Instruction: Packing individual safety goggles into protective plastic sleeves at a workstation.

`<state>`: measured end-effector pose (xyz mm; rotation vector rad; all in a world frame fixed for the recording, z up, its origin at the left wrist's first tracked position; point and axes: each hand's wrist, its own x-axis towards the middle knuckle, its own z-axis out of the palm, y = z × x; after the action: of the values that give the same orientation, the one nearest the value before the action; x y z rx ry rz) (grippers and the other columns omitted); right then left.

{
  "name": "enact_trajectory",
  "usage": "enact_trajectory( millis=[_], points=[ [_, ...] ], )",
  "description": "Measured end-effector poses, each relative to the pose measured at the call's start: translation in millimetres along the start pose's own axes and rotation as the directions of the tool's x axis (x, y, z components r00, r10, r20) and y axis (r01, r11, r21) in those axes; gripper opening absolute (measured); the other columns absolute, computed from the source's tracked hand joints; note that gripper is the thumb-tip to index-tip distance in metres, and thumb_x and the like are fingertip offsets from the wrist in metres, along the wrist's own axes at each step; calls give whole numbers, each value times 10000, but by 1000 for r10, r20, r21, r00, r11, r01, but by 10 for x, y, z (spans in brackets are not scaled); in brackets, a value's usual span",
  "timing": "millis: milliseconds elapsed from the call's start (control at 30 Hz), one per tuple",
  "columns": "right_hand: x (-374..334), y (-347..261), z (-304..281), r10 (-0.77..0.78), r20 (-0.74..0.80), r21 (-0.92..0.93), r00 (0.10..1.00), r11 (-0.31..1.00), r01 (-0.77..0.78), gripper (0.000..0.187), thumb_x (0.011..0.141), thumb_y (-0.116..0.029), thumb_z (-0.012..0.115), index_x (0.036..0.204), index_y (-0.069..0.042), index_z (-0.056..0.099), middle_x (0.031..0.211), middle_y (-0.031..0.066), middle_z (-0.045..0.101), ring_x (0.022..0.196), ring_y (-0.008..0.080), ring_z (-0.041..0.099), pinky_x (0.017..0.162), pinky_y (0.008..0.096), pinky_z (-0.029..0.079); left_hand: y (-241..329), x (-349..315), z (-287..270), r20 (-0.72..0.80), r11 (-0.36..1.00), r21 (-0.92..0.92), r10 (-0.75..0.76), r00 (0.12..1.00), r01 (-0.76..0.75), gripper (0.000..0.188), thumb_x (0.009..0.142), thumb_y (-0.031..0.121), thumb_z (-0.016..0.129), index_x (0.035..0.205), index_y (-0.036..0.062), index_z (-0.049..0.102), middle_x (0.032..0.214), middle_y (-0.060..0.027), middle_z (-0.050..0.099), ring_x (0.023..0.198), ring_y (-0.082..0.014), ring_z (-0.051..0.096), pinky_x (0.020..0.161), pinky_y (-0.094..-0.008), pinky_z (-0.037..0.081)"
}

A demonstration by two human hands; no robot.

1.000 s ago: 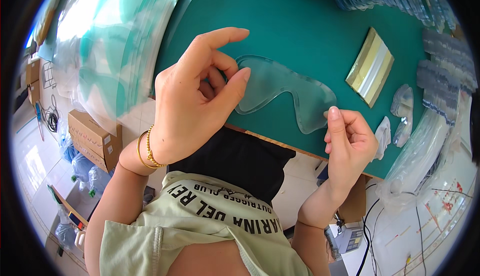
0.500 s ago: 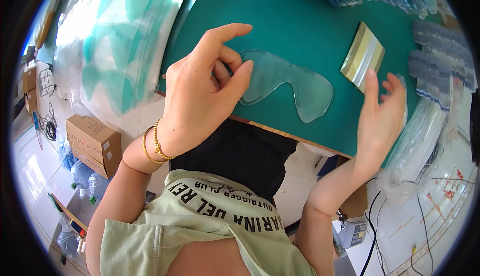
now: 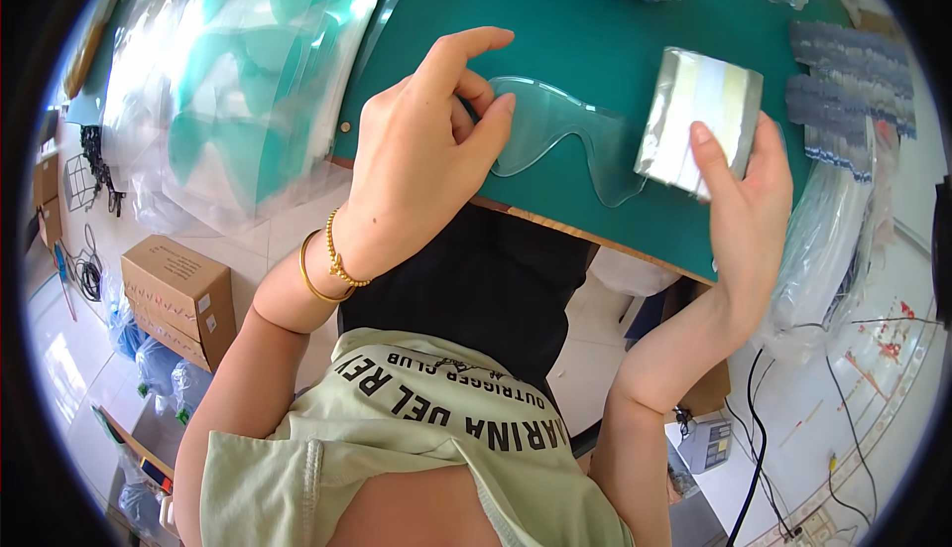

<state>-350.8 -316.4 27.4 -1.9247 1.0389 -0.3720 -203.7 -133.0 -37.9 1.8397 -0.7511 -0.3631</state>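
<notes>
Clear plastic makes up the lens point(image 3: 568, 117) over the green table point(image 3: 555, 11); the left hand point(image 3: 412, 155) pinches its left end closely, while just beside it the right hand point(image 3: 749, 190) clasps a shiny pale block point(image 3: 699, 101) between thumb and fingers.

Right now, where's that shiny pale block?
In the head view, the shiny pale block is right of centre, held in the right hand over the green table, just right of the clear goggle-shaped sheet.
</notes>
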Motion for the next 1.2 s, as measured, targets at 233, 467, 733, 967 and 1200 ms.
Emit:
enact_trajectory(
  millis=[233, 467, 733, 967, 1200],
  points=[
    [-267, -93, 263, -94, 15, -341, 995, 936, 93, 365, 936, -167, 660, 1210, 31, 525, 919, 254, 702, 830, 395, 695, 738, 430, 536, 18, -3, 1, 16, 1000, -4, -3, 1000, 3, 403, 883, -13, 694, 1278, 8, 617, 779, -4, 639, 597, -23, 505, 562, -182, 426],
    [-337, 147, -12, -89, -115, -582, 989, 813, 5, 400, 947, -177, 660, 1276, 18, 546, 1064, 188, 703, 877, 302, 701, 760, 370, 536, 11, 11, 15, -12, 999, 33, 29, 999, -29, 391, 855, 26, 715, 1234, 47, 620, 725, -24, 657, 539, -118, 595, 540, -264, 492],
    [-260, 337, 111, -43, -100, -104, 994, 994, 33, 397, 975, -261, 662, 1256, -3, 551, 947, 47, 667, 618, 47, 492, 477, 209, 353, 90, 11, -26, 49, 1000, -2, -12, 999, 12, 405, 876, -9, 689, 1271, 46, 619, 791, -8, 647, 597, -66, 556, 548, -221, 444],
    [-171, 357, 180, -73, -60, -44, 995, 997, 70, 365, 979, -268, 657, 1193, 10, 558, 892, 42, 651, 583, 44, 459, 473, 214, 329, 355, 16, -1, 99, 978, -191, 109, 989, -89, 443, 900, -71, 670, 1326, 14, 584, 864, 6, 625, 703, -18, 546, 573, -159, 406],
    [26, 243, 381, -224, 72, -58, 972, 972, 229, 398, 960, -197, 649, 1185, 83, 480, 923, 263, 670, 866, 362, 694, 788, 391, 529, 243, -17, -40, 77, 973, -230, 30, 997, -11, 470, 909, -56, 677, 1358, 2, 550, 876, -10, 647, 729, -30, 564, 584, -150, 433]
  ],
)
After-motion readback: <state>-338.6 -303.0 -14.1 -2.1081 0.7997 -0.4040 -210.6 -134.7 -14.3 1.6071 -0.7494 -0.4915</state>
